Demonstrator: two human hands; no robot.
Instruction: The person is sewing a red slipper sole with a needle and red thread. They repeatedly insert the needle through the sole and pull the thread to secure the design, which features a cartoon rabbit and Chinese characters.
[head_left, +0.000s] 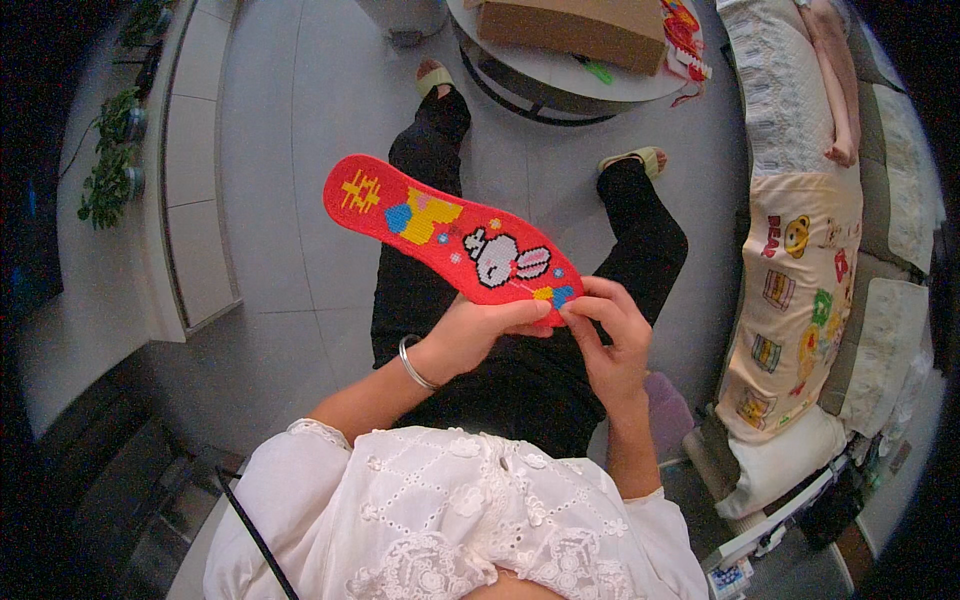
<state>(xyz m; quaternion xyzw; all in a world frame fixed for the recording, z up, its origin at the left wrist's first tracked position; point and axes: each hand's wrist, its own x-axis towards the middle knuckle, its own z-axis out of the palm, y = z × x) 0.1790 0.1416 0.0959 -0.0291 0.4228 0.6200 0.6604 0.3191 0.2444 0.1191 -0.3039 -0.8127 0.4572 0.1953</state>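
A red cross-stitched insole (450, 244) is held over my lap, its patterned face up. It bears a white rabbit, yellow and blue patches and a yellow written character at its far left end. My left hand (472, 337), with a silver bangle at the wrist, grips the near edge, thumb on top and fingers underneath. At the right end, my right hand (611, 330) pinches the insole's rim beside a small blue and yellow patch. Its thumb and index finger meet at the edge; whether they also hold a needle or thread is too small to tell.
Ahead stands a round table (570, 94) with a cardboard box (574, 34), a green-handled tool (598, 70) and red material (681, 30). On the right, another person's legs (832, 82) rest on a sofa with a printed cover (795, 300). Potted plants (112, 161) are at left.
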